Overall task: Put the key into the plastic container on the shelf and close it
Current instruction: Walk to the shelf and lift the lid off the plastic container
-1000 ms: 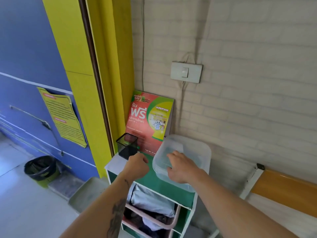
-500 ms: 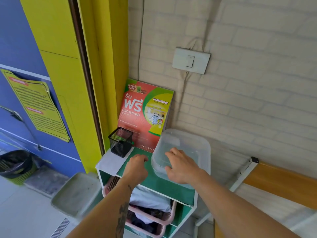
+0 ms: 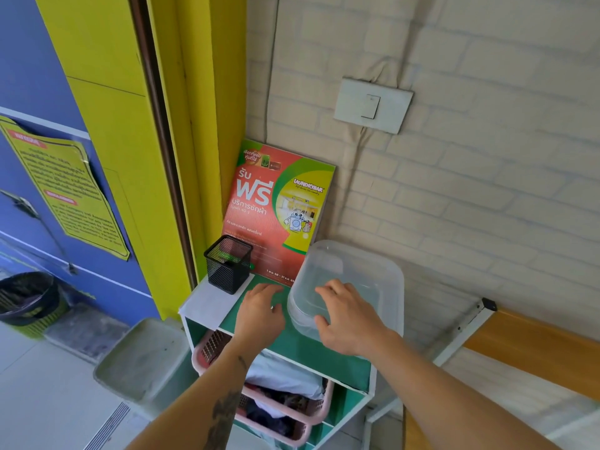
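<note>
My right hand (image 3: 349, 319) rests spread on the lidded plastic container (image 3: 350, 274), its long axis running toward the brick wall (image 3: 470, 206). My left hand (image 3: 259, 311) lies loose on the shelf (image 3: 292, 347) beside it; key unseen.

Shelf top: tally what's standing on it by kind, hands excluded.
Clear plastic container: 1
Black mesh pen holder: 1
Red-and-green laundry poster board: 1
Total: 3
</note>
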Available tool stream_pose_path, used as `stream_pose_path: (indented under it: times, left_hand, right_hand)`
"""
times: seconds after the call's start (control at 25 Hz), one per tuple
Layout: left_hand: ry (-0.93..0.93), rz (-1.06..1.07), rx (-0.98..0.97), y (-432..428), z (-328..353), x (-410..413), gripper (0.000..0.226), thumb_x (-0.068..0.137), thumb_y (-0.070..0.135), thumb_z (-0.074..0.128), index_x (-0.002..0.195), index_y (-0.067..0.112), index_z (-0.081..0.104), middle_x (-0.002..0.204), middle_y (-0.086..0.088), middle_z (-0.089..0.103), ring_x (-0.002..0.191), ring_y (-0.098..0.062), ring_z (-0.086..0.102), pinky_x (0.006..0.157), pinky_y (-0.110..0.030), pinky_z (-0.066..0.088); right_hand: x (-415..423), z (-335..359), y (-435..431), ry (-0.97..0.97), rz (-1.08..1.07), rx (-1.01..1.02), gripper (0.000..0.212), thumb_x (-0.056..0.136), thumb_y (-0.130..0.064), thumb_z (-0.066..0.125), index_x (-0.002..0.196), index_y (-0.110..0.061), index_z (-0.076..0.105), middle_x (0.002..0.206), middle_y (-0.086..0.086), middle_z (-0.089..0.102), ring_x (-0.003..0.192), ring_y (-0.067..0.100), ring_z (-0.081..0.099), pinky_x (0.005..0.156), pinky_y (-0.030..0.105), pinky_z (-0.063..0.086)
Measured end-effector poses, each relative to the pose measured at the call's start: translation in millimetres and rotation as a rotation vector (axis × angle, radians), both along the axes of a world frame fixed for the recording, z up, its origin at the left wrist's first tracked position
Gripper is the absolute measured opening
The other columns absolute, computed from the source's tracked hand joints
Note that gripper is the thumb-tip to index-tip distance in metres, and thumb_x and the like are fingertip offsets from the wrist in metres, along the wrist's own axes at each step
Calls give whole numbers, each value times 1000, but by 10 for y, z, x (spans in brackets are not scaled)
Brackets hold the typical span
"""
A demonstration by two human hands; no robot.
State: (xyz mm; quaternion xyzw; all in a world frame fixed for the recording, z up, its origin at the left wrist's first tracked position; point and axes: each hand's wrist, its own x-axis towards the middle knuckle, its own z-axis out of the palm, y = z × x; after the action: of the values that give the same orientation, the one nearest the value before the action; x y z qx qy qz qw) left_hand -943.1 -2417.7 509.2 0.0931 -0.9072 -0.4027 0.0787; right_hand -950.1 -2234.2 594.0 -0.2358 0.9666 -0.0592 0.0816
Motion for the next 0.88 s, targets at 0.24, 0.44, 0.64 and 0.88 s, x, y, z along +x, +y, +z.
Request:
stream_pose_path:
  times: [0.24,0.44,0.64,0.88]
  left_hand:
    - [-170,72,504,42,210,60,40,78,15,59,115,24,70,107,8,73,95,-19,68,87,-35,55]
    - [-240,-3,632,94,281,109,43,82,-3,54,113,23,70,91,9,76,67,-11,60,62,-24,50]
    - [-281,-39,704,80,277,79,47,83,-8,56,119,22,65,86,8,75,65,-16,56,50,-20,46]
    - [-345,-24,756,38,276,35,51,81,-13,56,121,18,62,92,-2,73,76,-24,54,56,-29,43]
  right_hand:
    - [70,-40,-108,96,7,97,59,87,-46,53,133,-13,37,133,11,38,120,33,39,90,45,46]
    - [126,-187,-254,144,-41,222,82,90,-49,46,151,-4,14,155,29,19,139,47,23,111,52,30]
    - [65,-160,-310,229,1,301,81,85,-50,46,144,2,28,139,35,42,120,47,45,88,49,50]
    - [-17,-122,-367,259,116,416,83,82,-47,49,139,12,33,115,41,57,97,47,58,73,46,53]
